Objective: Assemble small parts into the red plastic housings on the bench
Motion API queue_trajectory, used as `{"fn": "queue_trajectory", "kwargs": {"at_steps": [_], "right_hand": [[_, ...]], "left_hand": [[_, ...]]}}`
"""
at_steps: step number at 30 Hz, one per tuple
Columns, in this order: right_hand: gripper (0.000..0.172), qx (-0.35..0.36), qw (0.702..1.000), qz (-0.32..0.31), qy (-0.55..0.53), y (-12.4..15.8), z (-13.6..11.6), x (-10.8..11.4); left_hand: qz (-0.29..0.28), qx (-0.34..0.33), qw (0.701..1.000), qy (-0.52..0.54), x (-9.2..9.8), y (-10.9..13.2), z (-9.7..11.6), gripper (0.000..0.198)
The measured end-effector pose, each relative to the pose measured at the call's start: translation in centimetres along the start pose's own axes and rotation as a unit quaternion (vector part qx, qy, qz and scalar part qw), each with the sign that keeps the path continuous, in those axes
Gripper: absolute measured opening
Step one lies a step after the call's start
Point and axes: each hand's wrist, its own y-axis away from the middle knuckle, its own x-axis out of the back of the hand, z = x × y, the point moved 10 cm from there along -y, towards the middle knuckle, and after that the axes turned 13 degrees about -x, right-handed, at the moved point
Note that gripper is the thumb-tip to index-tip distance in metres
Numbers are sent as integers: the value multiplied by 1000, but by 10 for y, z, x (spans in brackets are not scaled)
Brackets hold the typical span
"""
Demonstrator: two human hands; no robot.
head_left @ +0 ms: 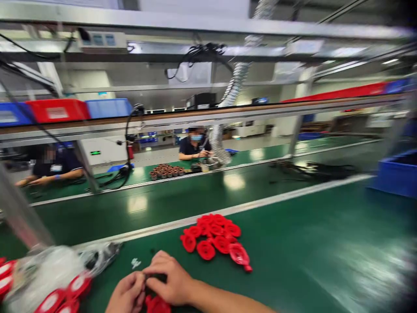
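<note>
My left hand (127, 293) is closed at the bottom of the view, its fingertips meeting those of my right hand (171, 278). A red plastic part (158, 305) shows just below the fingers, partly cut off by the frame edge; my left hand appears to grip it. The thumb and forefinger of my right hand pinch together over it, and whatever is between them is hidden. Beyond my hands, several round red plastic parts (206, 250) with short stems lie heaped on the green bench. A few small white pieces (135, 262) lie just past my left hand.
At left are a clear plastic bag (48, 274) and red parts with white discs (78, 284). A blue bin (395, 174) stands at right. A metal rail (260, 202) divides the green surfaces. Two people sit across, near brown round parts (167, 171) and a silver duct (220, 143).
</note>
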Motion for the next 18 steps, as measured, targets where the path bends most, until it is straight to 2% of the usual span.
{"fn": "queue_trajectory", "kwargs": {"at_steps": [1,3,7,11,14,18], "right_hand": [[22,-5,1000,-9,-18,1,0,2],[20,-13,999,-25,-29,3,-3,7],[20,-21,998,-44,-31,4,-11,10],[21,2,997,-68,-34,3,-15,4],[19,-19,996,-72,-55,3,-6,3],[17,-69,992,-32,-96,2,10,9]], "left_hand": [[-32,-6,999,21,-3,1,0,74],[-58,-17,997,43,-7,0,1,73],[-65,-18,997,41,-11,-1,2,69],[-67,-19,997,34,-9,3,2,68],[-65,-22,997,19,-7,4,1,69],[-63,-40,997,1,-7,1,3,68]]}}
